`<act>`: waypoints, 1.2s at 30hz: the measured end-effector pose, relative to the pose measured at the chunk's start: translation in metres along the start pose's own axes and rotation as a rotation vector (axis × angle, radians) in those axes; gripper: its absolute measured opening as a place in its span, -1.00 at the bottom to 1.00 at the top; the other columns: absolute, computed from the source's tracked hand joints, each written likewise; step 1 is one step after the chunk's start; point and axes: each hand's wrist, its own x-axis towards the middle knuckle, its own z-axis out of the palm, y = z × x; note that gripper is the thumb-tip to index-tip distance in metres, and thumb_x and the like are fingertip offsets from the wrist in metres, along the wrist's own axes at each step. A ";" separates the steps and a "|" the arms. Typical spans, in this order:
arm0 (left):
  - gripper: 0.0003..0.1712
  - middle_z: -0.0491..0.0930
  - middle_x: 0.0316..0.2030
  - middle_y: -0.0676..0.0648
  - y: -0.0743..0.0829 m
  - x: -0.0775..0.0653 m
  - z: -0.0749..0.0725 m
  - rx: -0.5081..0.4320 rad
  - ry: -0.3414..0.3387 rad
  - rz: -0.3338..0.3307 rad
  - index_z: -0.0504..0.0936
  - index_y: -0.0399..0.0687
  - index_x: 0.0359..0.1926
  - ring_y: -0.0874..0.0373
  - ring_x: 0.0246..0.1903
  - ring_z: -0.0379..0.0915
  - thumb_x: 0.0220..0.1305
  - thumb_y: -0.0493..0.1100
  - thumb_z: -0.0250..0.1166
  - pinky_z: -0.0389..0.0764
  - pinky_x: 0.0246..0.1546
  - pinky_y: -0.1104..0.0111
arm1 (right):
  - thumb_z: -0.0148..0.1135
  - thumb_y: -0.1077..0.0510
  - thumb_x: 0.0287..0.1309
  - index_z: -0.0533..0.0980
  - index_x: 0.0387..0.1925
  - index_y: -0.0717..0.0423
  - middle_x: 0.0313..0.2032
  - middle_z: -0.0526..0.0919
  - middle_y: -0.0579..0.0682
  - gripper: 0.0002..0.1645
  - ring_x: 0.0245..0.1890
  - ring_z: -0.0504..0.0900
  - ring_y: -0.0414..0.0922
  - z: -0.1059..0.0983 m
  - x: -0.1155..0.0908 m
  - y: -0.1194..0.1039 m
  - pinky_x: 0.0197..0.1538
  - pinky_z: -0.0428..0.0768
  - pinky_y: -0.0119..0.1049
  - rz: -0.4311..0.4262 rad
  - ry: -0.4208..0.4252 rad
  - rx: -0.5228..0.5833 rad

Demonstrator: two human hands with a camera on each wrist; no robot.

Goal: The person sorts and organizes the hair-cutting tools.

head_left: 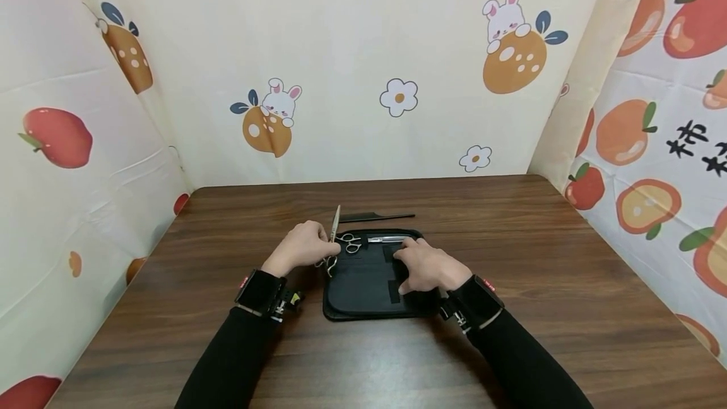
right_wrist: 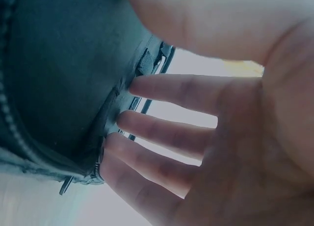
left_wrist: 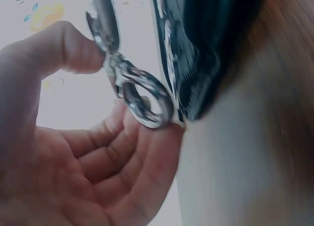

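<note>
A black zippered case [head_left: 358,300] is lying on a brown wooden table [head_left: 352,365], its inner panel facing up. At the case's left edge, a person's left hand [head_left: 305,248] is pinching a pair of silver scissors [head_left: 335,226] between thumb and fingers; the blades are pointing away past the case's far left corner, while the finger rings are hanging beside its left edge, whether touching it being unclear. On the case's right side, the right hand [head_left: 428,265] is resting with fingers nearly straight and slightly spread, fingertips touching the case and gripping no tool. Along the case's far edge, a second pair of scissors [head_left: 351,243] and a slim silver tool [head_left: 387,240] are lying, and just beyond the case a black comb [head_left: 375,216] is lying on the table. The held scissors are looking light, stiff and smooth enough to be slipping from a loose pinch, so the rings and shanks are offering the safest hold, away from the likely sharp blades. The case is seeming soft and bendable, its firmer rim giving steadier support
</note>
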 end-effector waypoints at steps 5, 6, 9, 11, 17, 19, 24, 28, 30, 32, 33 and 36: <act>-0.76 0.41 -0.61 0.03 0.006 0.000 0.003 -0.084 0.002 0.028 0.51 -0.10 -0.49 0.16 -0.60 0.27 0.24 -0.08 0.26 0.25 -0.47 0.30 | 0.41 0.11 0.26 0.53 0.27 0.22 0.25 0.50 0.19 -0.41 0.23 0.50 0.11 -0.001 0.003 0.002 0.14 0.54 0.08 -0.020 0.096 0.079; -0.75 0.40 -0.61 0.03 0.007 0.000 0.003 -0.094 0.007 0.033 0.51 -0.10 -0.50 0.15 -0.60 0.26 0.24 -0.07 0.25 0.25 -0.47 0.30 | 0.39 0.13 0.28 0.54 0.25 0.23 0.19 0.55 0.18 -0.45 0.14 0.55 0.08 -0.001 0.004 0.002 0.11 0.56 0.05 -0.028 0.137 0.107; -0.79 0.40 -0.60 0.02 0.012 0.000 0.005 -0.144 0.025 0.055 0.53 -0.09 -0.48 0.15 -0.59 0.27 0.25 -0.10 0.24 0.27 -0.46 0.30 | 0.35 0.18 0.30 0.57 0.18 0.27 -0.03 0.66 0.10 -0.55 -0.11 0.61 -0.04 -0.002 0.007 0.003 -0.01 0.60 -0.04 -0.053 0.279 0.230; -0.83 0.47 -0.57 0.00 0.016 0.000 0.007 -0.187 0.042 0.082 0.56 -0.08 -0.43 0.13 -0.58 0.35 0.26 -0.12 0.24 0.32 -0.45 0.29 | 0.33 0.20 0.31 0.58 0.15 0.28 -0.13 0.68 0.05 -0.58 -0.18 0.62 -0.08 -0.002 0.008 0.003 -0.06 0.60 -0.08 -0.074 0.366 0.323; -0.90 0.60 -0.44 -0.10 0.024 0.000 0.014 -0.338 0.048 0.212 0.64 -0.15 -0.28 -0.02 -0.47 0.54 0.33 -0.20 0.27 0.51 -0.39 0.26 | 0.28 0.20 0.36 0.61 0.12 0.23 -0.14 0.72 0.01 -0.65 -0.16 0.68 -0.08 -0.004 0.009 0.001 -0.07 0.62 -0.12 -0.143 0.475 0.552; -0.92 0.58 -0.43 -0.07 0.026 0.000 0.017 -0.377 0.047 0.254 0.64 -0.16 -0.26 -0.01 -0.45 0.53 0.34 -0.22 0.29 0.52 -0.38 0.27 | 0.27 0.22 0.37 0.60 0.12 0.24 -0.11 0.72 0.08 -0.66 -0.14 0.70 -0.01 -0.004 0.010 0.000 -0.06 0.65 -0.12 -0.169 0.467 0.653; -0.92 0.59 -0.40 -0.05 0.033 0.000 0.023 -0.447 0.048 0.350 0.65 -0.18 -0.22 0.08 -0.41 0.52 0.34 -0.24 0.33 0.52 -0.33 0.31 | 0.28 0.24 0.37 0.53 0.17 0.38 -0.03 0.68 0.25 -0.59 -0.09 0.73 0.13 -0.007 0.010 -0.003 -0.04 0.70 -0.12 -0.213 0.423 0.979; -0.92 0.61 -0.34 -0.05 0.039 -0.001 0.026 -0.468 0.061 0.412 0.66 -0.17 -0.21 0.08 -0.31 0.52 0.32 -0.25 0.35 0.52 -0.23 0.29 | 0.27 0.23 0.38 0.45 0.23 0.45 -0.02 0.65 0.27 -0.49 -0.05 0.72 0.11 -0.010 0.009 -0.003 0.02 0.68 -0.13 -0.239 0.405 1.192; -0.92 0.62 -0.32 -0.04 0.041 -0.002 0.028 -0.467 0.075 0.433 0.67 -0.16 -0.22 0.09 -0.27 0.52 0.32 -0.24 0.36 0.51 -0.18 0.28 | 0.26 0.22 0.39 0.44 0.24 0.45 -0.03 0.65 0.25 -0.49 -0.04 0.72 0.07 -0.012 0.008 -0.002 0.07 0.65 -0.12 -0.255 0.398 1.266; -0.92 0.63 -0.31 -0.04 0.043 -0.002 0.030 -0.470 0.081 0.447 0.68 -0.16 -0.21 0.09 -0.25 0.52 0.32 -0.24 0.36 0.52 -0.17 0.26 | 0.26 0.22 0.39 0.44 0.24 0.44 -0.04 0.66 0.22 -0.50 -0.05 0.73 0.04 -0.013 0.006 -0.002 0.13 0.62 -0.07 -0.268 0.389 1.325; -0.91 0.63 -0.31 -0.04 0.043 -0.002 0.031 -0.470 0.081 0.451 0.69 -0.17 -0.20 0.09 -0.25 0.52 0.32 -0.24 0.36 0.52 -0.16 0.26 | 0.26 0.22 0.39 0.44 0.24 0.43 -0.05 0.66 0.20 -0.50 -0.06 0.73 0.02 -0.014 0.005 -0.003 0.16 0.60 -0.05 -0.274 0.384 1.351; -0.91 0.64 -0.30 -0.03 0.044 -0.003 0.034 -0.470 0.074 0.464 0.71 -0.17 -0.18 0.10 -0.24 0.52 0.32 -0.25 0.37 0.54 -0.16 0.26 | 0.25 0.26 0.38 0.43 0.23 0.44 -0.07 0.66 0.16 -0.51 -0.10 0.73 -0.03 -0.015 0.004 -0.003 0.22 0.55 0.02 -0.287 0.366 1.422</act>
